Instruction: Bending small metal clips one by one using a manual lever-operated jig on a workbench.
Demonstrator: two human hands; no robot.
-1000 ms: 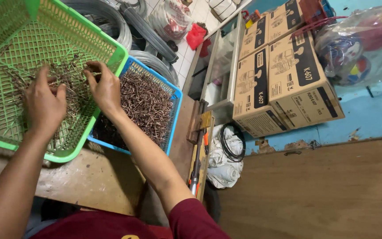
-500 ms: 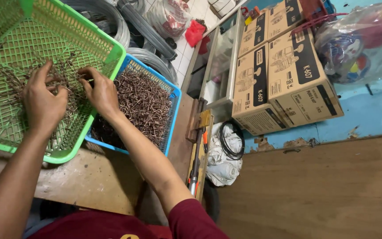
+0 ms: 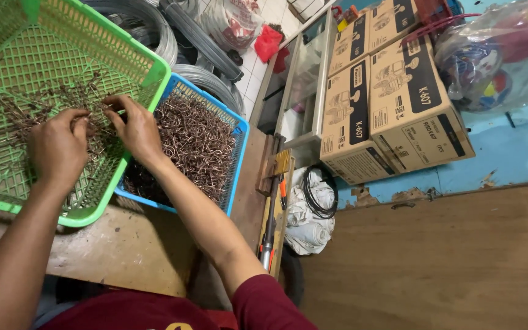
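Both my hands are inside a green plastic mesh basket (image 3: 148, 67) that holds a loose scatter of thin brown metal wire pieces (image 3: 19, 113). My left hand (image 3: 59, 146) rests palm down on the wires, fingers curled into them. My right hand (image 3: 135, 128) sits close beside it, fingertips pinching at wires near the middle of the basket. Whether either hand has hold of a piece is hidden by the fingers. A blue mesh basket (image 3: 236, 153) next to the green one is piled with the same kind of bent wire hooks (image 3: 194, 143).
Both baskets sit on a worn wooden bench (image 3: 123, 250). Coils of grey wire (image 3: 154, 27) lie behind them. Hand tools (image 3: 273, 208) lie on the bench's edge. On the floor are stacked cardboard boxes (image 3: 392, 104), a white cloth bundle with black cable (image 3: 313, 205) and a plastic bag (image 3: 496, 55).
My two hands have drawn a little closer together over the wires in the green basket. The baskets have stayed put.
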